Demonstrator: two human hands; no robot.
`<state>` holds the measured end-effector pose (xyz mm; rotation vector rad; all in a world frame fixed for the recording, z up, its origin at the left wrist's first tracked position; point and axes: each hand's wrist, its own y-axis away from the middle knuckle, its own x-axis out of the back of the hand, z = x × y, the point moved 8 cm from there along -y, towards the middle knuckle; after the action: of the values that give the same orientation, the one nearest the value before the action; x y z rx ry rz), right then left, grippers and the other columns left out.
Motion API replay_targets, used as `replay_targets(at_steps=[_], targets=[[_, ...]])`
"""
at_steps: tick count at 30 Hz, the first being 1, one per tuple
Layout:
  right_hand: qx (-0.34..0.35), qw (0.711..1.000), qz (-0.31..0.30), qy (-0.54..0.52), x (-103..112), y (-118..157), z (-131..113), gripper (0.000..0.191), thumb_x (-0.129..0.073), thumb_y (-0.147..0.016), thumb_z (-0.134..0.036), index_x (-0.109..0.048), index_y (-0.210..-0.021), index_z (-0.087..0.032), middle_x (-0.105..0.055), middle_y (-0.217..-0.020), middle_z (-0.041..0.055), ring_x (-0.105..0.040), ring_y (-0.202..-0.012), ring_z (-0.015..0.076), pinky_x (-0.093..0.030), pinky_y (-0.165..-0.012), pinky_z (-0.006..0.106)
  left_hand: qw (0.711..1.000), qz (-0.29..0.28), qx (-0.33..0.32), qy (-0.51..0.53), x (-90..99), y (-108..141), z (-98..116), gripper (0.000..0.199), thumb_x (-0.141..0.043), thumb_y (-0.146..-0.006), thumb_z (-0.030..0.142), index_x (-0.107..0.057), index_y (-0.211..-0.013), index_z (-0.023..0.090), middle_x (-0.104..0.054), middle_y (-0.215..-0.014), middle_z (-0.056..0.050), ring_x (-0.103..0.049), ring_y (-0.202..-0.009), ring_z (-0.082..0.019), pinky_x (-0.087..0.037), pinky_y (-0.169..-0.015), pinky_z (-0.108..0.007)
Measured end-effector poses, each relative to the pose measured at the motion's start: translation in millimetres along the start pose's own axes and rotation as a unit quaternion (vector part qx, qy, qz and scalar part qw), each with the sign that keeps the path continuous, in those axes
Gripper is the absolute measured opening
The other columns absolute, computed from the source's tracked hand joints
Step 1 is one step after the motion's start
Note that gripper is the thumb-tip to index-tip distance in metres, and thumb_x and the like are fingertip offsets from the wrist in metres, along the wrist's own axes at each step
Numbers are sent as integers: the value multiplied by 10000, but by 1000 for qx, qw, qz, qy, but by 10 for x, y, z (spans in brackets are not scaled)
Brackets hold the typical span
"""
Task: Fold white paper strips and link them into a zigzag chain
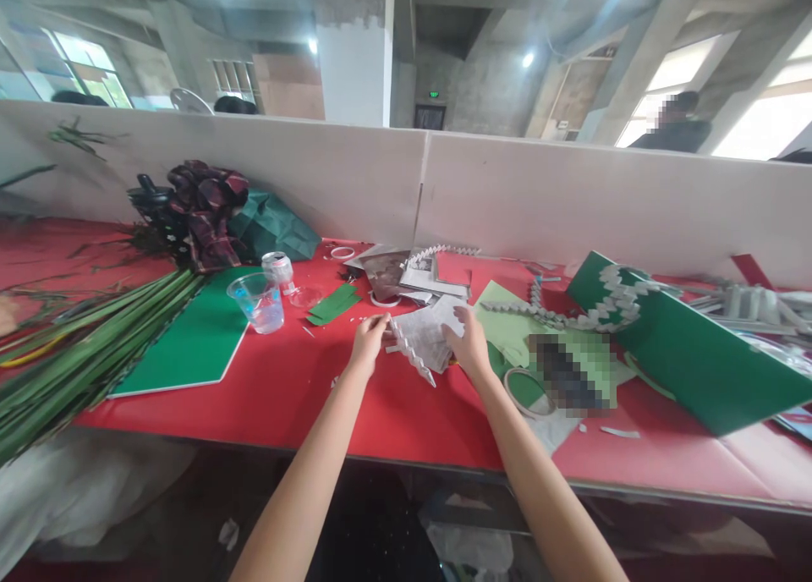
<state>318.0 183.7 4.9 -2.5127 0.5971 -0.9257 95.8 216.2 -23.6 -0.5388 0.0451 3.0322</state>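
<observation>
In the middle of the red table (272,413), my left hand (370,342) pinches the upper end of a short folded white paper chain (412,355), which slants down to the right. My right hand (468,338) is at the right edge of a printed paper sheet (435,332), its fingers bent and apart; nothing shows clearly between them. A longer grey-white folded chain (571,318) lies to the right, partly over light green paper (501,315) and up against a green board (698,358). Another folded chain (444,250) rests behind the sheet.
Long green leaves (120,332) and a flat green board (190,345) lie at left, near a plastic cup (259,304) and a can (277,269). A tape roll (529,393) is right of my right hand. A white partition (539,197) stands behind; a person (678,125) is beyond it.
</observation>
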Motion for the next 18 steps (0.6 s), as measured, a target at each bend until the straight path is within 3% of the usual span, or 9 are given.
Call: replay_targets(at_steps=[4, 6, 12, 15, 18], targets=[[41, 986, -121, 104, -287, 83, -86, 423, -605, -765, -281, -561, -1180, -215, -608, -1172, 88, -485, -1114, 263, -358, -950, 402, 1000, 15, -18, -16, 36, -3, 19, 371, -694, -652, 484, -581, -789, 158, -593, -621, 6, -575, -510, -125, -480, -512, -256], [48, 983, -139, 108, -350, 111, -118, 389, -616, -762, -250, -596, -1150, -229, -610, -1163, 82, -474, -1124, 263, -341, -961, 403, 998, 37, -43, -30, 95, -20, 53, 363, -690, -650, 485, -581, -754, 155, -573, -608, 16, -541, -500, -103, -437, -483, -224], [56, 992, -99, 50, -279, 96, -113, 315, -640, -708, -157, -667, -1010, -242, -613, -1058, 70, -509, -1020, 256, -371, -924, 397, 988, 80, -95, -94, 226, -38, 124, 333, -657, -685, 482, -587, -756, 164, -550, -631, 26, -500, -533, -81, -368, -461, -186], [36, 996, -78, 10, -190, 86, -68, 327, -574, -696, -87, -675, -964, -247, -580, -1025, 41, -551, -844, 185, -428, -834, 338, 984, 76, -99, -129, 197, -39, 114, 325, -626, -705, 471, -620, -838, 174, -595, -709, -2, -543, -606, -110, -409, -508, -209], [16, 998, -38, -43, -55, 73, -27, 340, -481, -706, -54, -668, -931, -229, -527, -1070, 29, -543, -709, 113, -456, -738, 276, 968, 107, -132, -185, 222, -51, 141, 300, -601, -723, 413, -631, -913, 182, -635, -883, -46, -586, -790, -155, -457, -632, -245]])
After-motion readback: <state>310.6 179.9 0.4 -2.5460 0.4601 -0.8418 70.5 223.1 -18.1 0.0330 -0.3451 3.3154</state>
